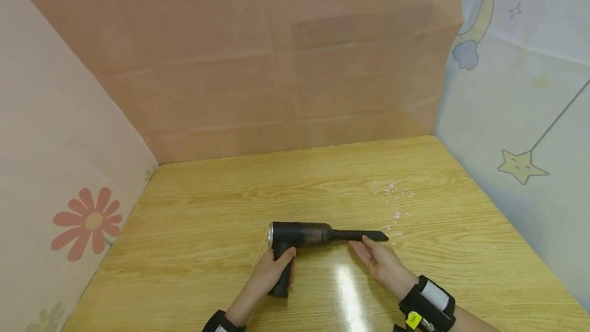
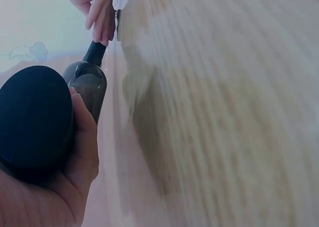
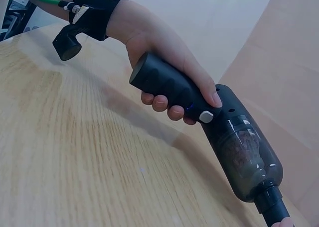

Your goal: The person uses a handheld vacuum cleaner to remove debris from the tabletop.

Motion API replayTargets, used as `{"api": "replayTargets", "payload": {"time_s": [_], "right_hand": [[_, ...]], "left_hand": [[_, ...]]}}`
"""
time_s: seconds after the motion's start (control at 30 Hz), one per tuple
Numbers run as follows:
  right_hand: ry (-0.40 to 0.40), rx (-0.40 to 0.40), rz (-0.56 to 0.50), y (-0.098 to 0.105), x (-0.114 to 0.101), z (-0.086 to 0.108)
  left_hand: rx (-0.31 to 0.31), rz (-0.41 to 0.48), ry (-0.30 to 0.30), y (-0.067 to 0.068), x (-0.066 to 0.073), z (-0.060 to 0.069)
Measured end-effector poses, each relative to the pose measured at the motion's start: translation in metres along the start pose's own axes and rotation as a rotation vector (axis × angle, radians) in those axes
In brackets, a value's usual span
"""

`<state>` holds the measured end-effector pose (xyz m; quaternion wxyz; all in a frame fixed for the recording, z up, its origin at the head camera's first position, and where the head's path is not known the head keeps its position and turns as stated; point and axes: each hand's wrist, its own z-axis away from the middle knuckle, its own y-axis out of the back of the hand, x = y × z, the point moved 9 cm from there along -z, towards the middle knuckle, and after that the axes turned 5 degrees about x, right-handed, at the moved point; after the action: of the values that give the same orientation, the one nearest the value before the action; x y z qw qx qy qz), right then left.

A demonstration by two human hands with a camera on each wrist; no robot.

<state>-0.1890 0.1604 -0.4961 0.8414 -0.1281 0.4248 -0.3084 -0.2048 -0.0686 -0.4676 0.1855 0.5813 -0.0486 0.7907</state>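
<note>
Wood-grain tbl (image 1: 207, 204) fills the lower view. Blk handheld vac (image 1: 304, 234) is at the tbl's near half, pointing R. L hand (image 1: 272, 273) is clamped round its grip; R hand (image 1: 382, 263), fingers approx. straight, touches the nozzle (image 1: 352, 235). Tiny pink bits (image 1: 397, 214) lie scattered nr & beyond the tip.

The head view is evenly bright, with a white glare streak (image 1: 349, 293) on the bench (image 1: 198, 204) at lower centre. The left wrist view looks hazy, washed out at upper left, blurred at right; a soft diagonal shadow (image 3: 192, 152) crosses the right wrist view.
</note>
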Motion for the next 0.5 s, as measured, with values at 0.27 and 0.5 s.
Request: {"api": "replayTargets", "payload": {"time_s": [0.27,0.5], "right_hand": [[-0.016,-0.030,0.012,0.001,0.006,0.004],[-0.015,-0.009,0.016,0.006,0.010,0.011]], "left_hand": [[-0.022,0.032,0.025,0.000,-0.006,0.005],[-0.040,0.020,0.023,-0.001,-0.007,0.008]]}}
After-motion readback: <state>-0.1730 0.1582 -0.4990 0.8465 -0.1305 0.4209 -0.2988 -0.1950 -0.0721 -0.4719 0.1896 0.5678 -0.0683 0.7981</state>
